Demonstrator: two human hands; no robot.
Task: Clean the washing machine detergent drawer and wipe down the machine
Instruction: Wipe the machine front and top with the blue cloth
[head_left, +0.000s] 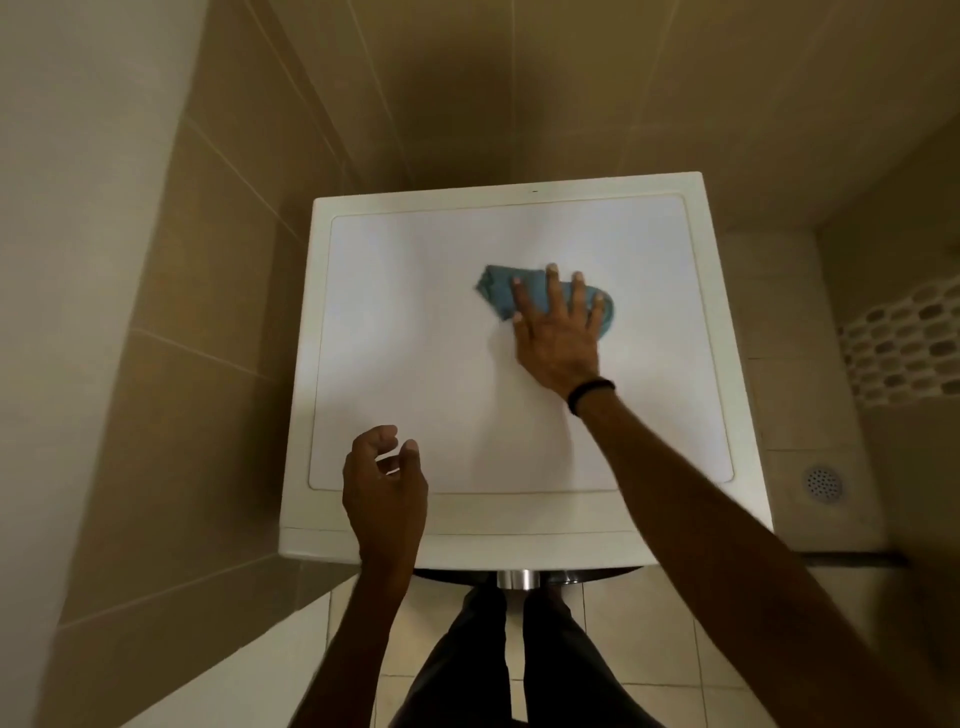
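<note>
Head view, right hand (558, 345) on cloth (496, 292), washer top (410, 332)

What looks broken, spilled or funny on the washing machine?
Nothing stands out. The washing machine top looks clean and whole, with no spill. The right hand presses a blue cloth flat on it; the left hand holds nothing.

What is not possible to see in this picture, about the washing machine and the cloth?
1. Detergent drawer and front: head view, hidden beneath the top of the washing machine.
2. Blue cloth: its middle is covered by the right hand.
3. Left hand: whether it touches the top cannot be told.
</note>
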